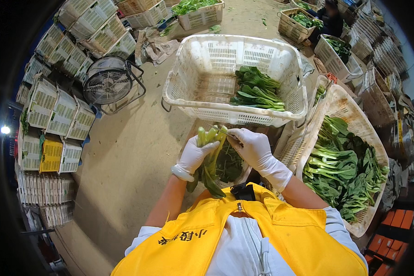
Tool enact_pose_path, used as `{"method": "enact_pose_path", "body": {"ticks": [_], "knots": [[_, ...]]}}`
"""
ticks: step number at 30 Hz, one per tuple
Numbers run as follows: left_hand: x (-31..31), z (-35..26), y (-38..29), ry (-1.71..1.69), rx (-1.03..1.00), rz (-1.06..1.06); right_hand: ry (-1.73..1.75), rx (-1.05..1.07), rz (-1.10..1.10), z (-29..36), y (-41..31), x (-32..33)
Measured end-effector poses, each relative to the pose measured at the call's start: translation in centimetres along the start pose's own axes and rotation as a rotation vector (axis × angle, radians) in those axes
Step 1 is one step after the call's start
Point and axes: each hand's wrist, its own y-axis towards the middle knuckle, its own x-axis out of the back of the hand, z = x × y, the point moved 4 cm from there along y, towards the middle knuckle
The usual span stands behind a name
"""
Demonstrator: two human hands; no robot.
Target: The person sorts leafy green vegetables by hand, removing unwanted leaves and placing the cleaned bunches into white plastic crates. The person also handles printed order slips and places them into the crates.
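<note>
White-gloved, my left hand [194, 154] grips a small bunch of leafy greens, likely choy sum [212, 155], with pale cut stem ends upward and dark leaves hanging down. My right hand [250, 145], also gloved, holds a small knife [224, 130] whose thin blade lies across the stem tops. Below both hands is a low container with loose leaves [229, 162], partly hidden by the arms. Just beyond the hands stands a large white plastic crate [193, 100]; bundles of greens [260, 89] lie along its right side.
To my right, a tilted crate [341, 100] holds a heap of greens [338, 165]. A black floor fan [108, 84] stands at left, before stacked crates [55, 107]. A person [331, 20] sits at the far right near filled crates [296, 26].
</note>
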Motion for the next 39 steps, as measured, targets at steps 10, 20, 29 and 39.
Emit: {"method": "enact_pose_path", "body": {"ticks": [10, 20, 29, 39], "knots": [[1.8, 0.0, -2.2, -0.112, -0.033, -0.121, 0.084, -0.554, 0.416, -3.7, -3.9, -3.2], [1.2, -1.4, -1.5, -0.031, 0.19, 0.19, 0.629, -0.4, 0.357, -1.1, 0.5, -1.9], [3.1, -2.2, -1.9, -0.13, 0.212, 0.379, 0.845, -0.558, 0.516, -0.3, 0.4, -1.9], [0.3, -0.2, -1.6, -0.153, 0.34, 0.585, 0.918, -0.697, 0.464, -0.3, 0.1, -1.7]]}}
